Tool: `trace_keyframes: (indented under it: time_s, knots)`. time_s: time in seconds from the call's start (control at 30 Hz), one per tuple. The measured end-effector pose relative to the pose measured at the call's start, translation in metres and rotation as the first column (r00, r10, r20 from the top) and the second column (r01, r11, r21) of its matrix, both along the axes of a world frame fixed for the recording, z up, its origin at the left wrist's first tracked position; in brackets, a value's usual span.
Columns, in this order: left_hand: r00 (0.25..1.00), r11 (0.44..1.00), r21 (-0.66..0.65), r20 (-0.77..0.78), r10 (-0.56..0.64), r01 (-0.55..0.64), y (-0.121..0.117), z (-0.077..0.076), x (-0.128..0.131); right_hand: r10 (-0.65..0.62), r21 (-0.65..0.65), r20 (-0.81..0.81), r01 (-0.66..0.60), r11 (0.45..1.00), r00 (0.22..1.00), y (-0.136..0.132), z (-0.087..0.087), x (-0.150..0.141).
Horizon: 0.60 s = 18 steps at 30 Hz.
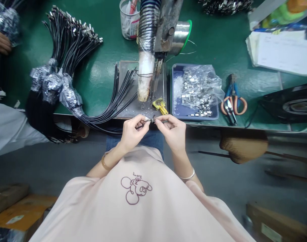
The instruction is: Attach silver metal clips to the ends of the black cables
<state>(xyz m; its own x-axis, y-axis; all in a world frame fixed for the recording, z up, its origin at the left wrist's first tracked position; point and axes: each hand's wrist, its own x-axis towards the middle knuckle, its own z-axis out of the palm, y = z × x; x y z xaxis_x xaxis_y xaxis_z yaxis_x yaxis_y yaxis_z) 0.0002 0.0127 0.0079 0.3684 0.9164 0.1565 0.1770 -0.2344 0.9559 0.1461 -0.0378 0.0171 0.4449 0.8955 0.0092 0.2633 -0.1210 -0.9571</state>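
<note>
At the bench edge, my left hand pinches the end of a black cable between thumb and fingers. My right hand meets it fingertip to fingertip, closed on a small metal connector at the cable end; its details are too small to make out. More black cables from a wrapped bundle lie just left, their ends on a grey plate. Above the hands, a soldering stand with a wrapped white nozzle points down at the plate. A yellow piece lies beneath it.
Right of the plate stand a blue tray of metal connectors, orange-handled pliers and a black device. A solder wire spool and a cup are behind. Wrapped cable bundles hang over the left edge, near another person's hand.
</note>
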Motion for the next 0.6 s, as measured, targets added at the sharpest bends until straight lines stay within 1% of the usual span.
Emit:
trace_keyframes:
  time_s: [0.07,0.2,0.37,0.5,0.6]
  knots:
    - [1.0,1.0,0.008,-0.002,0.008,-0.008,-0.0001,-0.0006,0.0004,-0.013,-0.012,-0.038,0.013,1.0,0.999,0.0005,-0.0014,-0.0001]
    - [1.0,1.0,0.02,-0.011,0.0,0.0,0.0,-0.0021,0.001,0.01,-0.017,-0.092,-0.012,1.0,0.996,0.0021,-0.0045,-0.0005]
    - [1.0,0.999,0.045,-0.01,-0.007,0.007,-0.0002,-0.0043,0.0013,-0.02,-0.041,-0.124,0.015,0.999,0.992,0.0028,-0.0071,-0.0015]
    - [1.0,0.993,0.116,-0.016,0.021,-0.019,-0.0016,-0.0059,0.0017,-0.039,-0.048,-0.148,0.032,0.998,0.988,0.0035,-0.0092,-0.0021]
    - [0.999,0.983,0.183,-0.036,0.004,0.003,-0.0028,-0.0071,0.0021,-0.026,-0.048,-0.178,0.017,0.999,0.984,0.0051,-0.0102,-0.0004]
